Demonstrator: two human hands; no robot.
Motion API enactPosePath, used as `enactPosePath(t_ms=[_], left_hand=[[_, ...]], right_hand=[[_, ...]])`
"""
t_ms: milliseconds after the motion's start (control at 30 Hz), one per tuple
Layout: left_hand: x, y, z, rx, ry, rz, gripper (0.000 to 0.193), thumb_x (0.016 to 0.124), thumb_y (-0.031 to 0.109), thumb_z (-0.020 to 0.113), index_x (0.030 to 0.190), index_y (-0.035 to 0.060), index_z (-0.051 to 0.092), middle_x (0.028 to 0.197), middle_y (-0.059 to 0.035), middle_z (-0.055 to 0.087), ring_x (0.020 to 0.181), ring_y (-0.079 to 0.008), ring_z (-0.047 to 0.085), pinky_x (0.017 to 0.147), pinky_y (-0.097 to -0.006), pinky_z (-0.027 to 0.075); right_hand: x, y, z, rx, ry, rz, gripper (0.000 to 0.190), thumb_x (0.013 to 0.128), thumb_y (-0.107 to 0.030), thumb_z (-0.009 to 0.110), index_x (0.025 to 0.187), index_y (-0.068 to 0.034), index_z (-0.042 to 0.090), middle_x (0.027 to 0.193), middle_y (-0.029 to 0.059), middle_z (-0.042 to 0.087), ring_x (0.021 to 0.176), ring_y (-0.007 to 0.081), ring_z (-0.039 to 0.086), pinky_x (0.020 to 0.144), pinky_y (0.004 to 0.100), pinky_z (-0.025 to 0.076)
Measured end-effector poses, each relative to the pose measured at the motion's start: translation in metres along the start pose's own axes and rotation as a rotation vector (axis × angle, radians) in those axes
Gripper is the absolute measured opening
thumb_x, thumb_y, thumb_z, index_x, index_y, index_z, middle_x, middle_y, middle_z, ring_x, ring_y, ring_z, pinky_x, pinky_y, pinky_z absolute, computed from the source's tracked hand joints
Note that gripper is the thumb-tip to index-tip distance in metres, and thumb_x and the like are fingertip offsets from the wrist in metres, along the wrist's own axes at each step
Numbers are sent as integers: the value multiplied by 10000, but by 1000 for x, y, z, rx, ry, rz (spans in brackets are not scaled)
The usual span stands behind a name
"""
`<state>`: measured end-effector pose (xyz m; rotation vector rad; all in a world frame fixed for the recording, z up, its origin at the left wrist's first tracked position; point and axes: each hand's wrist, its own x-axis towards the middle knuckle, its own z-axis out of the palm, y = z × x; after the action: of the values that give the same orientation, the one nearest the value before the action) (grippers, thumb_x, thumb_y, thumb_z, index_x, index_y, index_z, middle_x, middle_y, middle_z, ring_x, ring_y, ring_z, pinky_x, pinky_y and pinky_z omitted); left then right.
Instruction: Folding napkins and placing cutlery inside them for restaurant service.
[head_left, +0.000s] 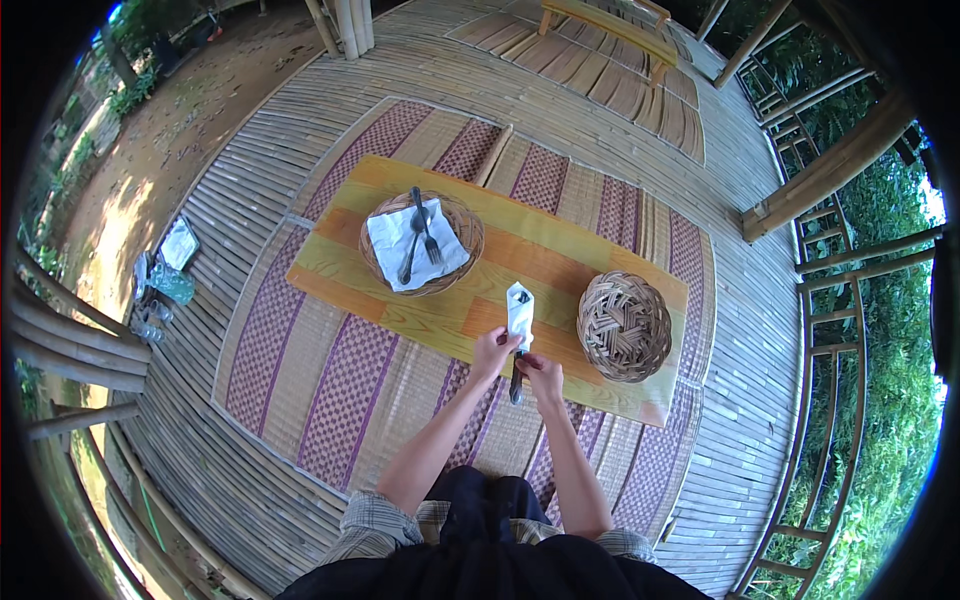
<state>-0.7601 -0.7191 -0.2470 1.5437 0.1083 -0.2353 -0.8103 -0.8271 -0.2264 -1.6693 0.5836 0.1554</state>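
Observation:
A white napkin (519, 311) is wrapped around cutlery whose dark handles (517, 382) stick out at the near end. My left hand (491, 352) pinches the napkin's lower left side. With its fingers, my right hand (543, 375) grips the dark handles just below the napkin. Left of them on the low wooden table, a round wicker basket (476, 247) holds an open white napkin (386, 234) with a fork (432, 244) and a spoon (409, 259) lying crossed on it. To the right, another woven basket (624, 327) shows its woven surface.
The low table (337, 292) stands on a striped woven mat (330, 405) over a bamboo floor (720, 465). Drinking glasses (150, 322) and a green container (174, 283) sit near the floor's left edge. A bamboo railing (832, 450) runs along the right; a bench (615, 28) stands at the back.

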Motion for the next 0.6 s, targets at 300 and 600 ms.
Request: enactPosePath(t_ms=[300, 600], left_hand=[[11, 1, 87, -100, -139, -123, 251, 730, 152, 594, 878, -46, 551, 749, -81, 605, 648, -114, 557, 592, -247, 448], [32, 4, 212, 98, -327, -239, 273, 698, 140, 624, 921, -1, 552, 774, -52, 591, 635, -90, 542, 584, -222, 441]], right_hand=[[-3, -8, -75, 32, 135, -33, 191, 704, -74, 622, 853, 44, 604, 706, 67, 605, 603, 94, 549, 572, 214, 453], [41, 23, -179, -146, 370, -11, 164, 674, -95, 642, 803, 5, 625, 662, 66, 610, 575, 106, 562, 554, 238, 454]])
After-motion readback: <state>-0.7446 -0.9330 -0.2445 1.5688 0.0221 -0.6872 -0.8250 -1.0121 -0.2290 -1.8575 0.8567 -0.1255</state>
